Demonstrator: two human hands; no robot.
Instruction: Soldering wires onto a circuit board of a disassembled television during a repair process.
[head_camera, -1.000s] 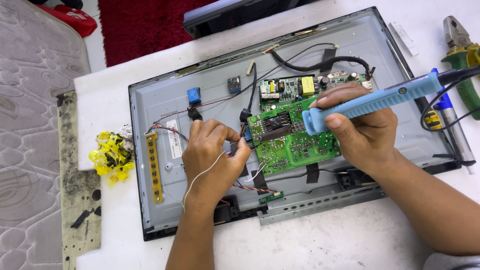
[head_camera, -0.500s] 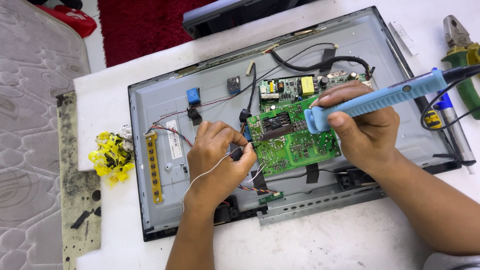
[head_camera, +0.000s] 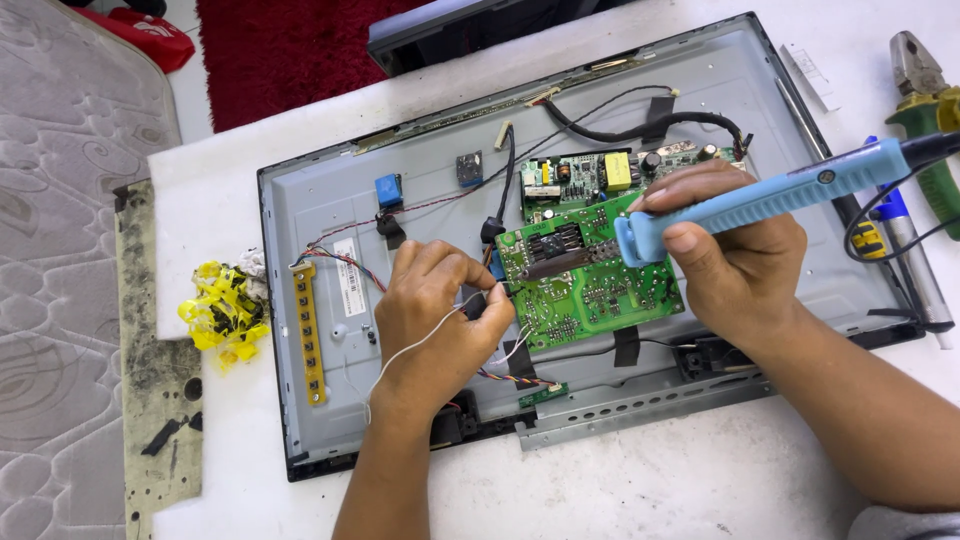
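right hand (head_camera: 740, 265) wraps the blue soldering iron (head_camera: 760, 195), held flat-ish, tip down on the green board (head_camera: 600, 285) at its upper left area. left hand (head_camera: 440, 310) sits just left of the board, fingers pinched shut on a thin white wire (head_camera: 415, 345) at the board's left edge; exact contact point is hidden by the fingers, probably a connector. board lies mid-panel on the grey tv back (head_camera: 320, 200), between both hands. white rectangular label (head_camera: 352, 290) on the panel, just left of the left hand, beside a yellow strip board (head_camera: 308, 335). small blue square part (head_camera: 388, 188) above it. yellow tape scraps (head_camera: 222, 310) off the panel's left edge. pliers (head_camera: 915, 75) with green handles at far right, well apart.
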